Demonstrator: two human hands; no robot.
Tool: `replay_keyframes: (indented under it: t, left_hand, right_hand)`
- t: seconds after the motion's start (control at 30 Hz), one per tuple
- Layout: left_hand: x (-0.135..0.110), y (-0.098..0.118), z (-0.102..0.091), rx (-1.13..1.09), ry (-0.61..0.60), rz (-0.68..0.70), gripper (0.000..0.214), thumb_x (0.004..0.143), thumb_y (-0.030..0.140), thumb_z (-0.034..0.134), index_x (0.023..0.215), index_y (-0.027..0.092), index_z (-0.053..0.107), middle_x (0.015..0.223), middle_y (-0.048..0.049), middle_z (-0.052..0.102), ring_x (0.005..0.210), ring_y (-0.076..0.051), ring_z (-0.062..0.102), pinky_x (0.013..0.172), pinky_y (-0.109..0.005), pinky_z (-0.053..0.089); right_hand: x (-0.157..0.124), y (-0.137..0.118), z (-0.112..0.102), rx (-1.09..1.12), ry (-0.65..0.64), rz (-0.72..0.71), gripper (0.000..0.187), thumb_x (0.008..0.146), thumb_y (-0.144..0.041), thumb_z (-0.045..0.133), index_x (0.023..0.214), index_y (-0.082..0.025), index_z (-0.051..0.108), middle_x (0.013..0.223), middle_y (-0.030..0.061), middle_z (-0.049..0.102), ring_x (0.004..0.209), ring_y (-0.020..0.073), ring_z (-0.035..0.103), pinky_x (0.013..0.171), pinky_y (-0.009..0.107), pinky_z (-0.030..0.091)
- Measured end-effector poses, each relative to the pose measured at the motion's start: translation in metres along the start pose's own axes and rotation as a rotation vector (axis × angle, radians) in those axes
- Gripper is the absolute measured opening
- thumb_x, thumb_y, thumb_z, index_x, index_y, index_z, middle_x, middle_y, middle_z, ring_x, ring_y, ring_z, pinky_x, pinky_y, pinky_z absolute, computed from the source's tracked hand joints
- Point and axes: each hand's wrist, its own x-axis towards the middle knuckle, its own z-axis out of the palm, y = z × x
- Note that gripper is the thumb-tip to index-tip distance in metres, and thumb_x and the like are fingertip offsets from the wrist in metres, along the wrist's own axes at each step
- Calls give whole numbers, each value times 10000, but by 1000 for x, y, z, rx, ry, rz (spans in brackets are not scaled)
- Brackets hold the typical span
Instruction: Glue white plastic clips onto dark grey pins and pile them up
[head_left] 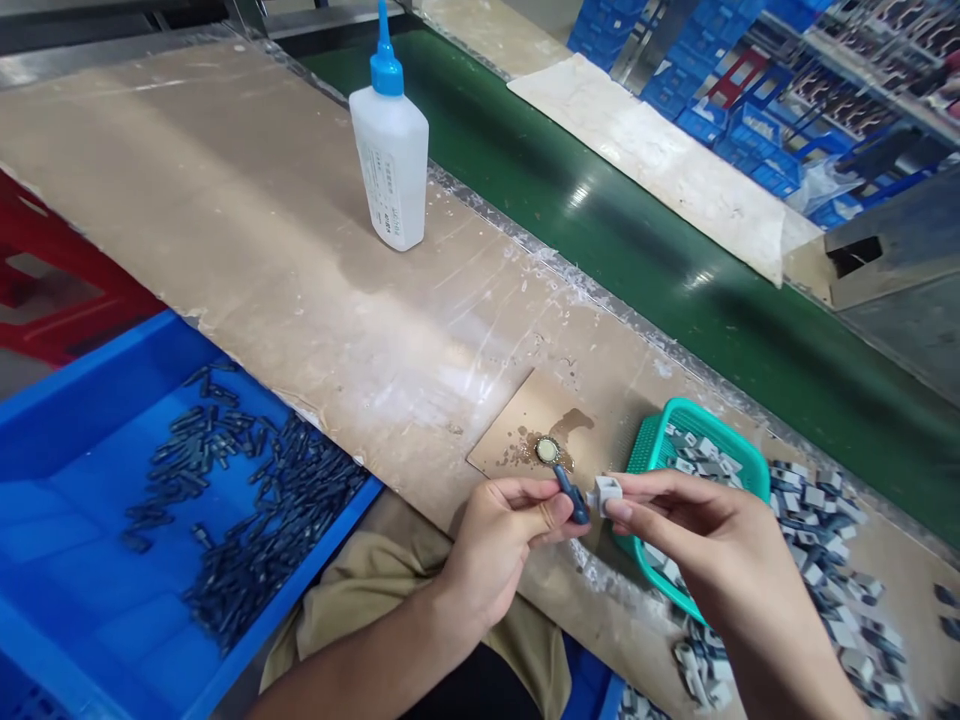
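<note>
Between thumb and fingers, my left hand [502, 540] pinches a dark blue-grey plastic pin [571, 494], its narrow end tilted up and away. My right hand [705, 530] grips a small light-grey square plastic block [606, 492] with an opening in its face. The block's short stub points at the pin; whether they touch I cannot tell. Just beyond the hands, a small round cap with pale liquid [547, 450] sits on a wet-stained cardboard piece [502, 430]. By my right hand stands a green basket [637, 450] of grey blocks.
A white bottle with a blue nozzle [394, 165] stands farther back on the table. At the left, a blue crate [67, 450] holds many dark pins. Grey-and-dark parts [825, 540] lie heaped right of the basket. A green conveyor belt [600, 210] runs along the far side.
</note>
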Motion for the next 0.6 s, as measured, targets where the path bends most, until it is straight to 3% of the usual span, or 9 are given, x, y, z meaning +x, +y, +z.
replay_keyframes:
  t: [0.3, 0.5, 0.6]
  left_hand:
    - [-7, 6, 8, 304, 42, 227, 265, 402, 181, 899, 543, 108, 687, 595, -33, 649, 582, -190, 659, 571, -234, 597]
    - [-11, 13, 11, 550, -26, 366, 99, 635, 67, 727, 563, 122, 687, 621, -35, 653, 573, -152, 665, 560, -157, 566]
    - [-12, 16, 15, 562, -53, 404, 111, 666, 78, 705, 568, 127, 687, 639, -28, 656, 596, -143, 674, 571, -132, 562]
  right_hand:
    - [-9, 2, 4, -67, -34, -127, 155, 665, -260, 789, 816, -245, 763, 744, 45, 726, 631, 168, 688, 570, 209, 574]
    - [-19, 6, 5, -72, 42, -181, 156, 684, -233, 781, 837, -246, 760, 785, 34, 729, 664, 162, 689, 615, 219, 581]
    - [-24, 6, 6, -48, 90, -190, 161, 690, -213, 776, 844, -256, 756, 793, 24, 727, 659, 153, 686, 608, 208, 575]
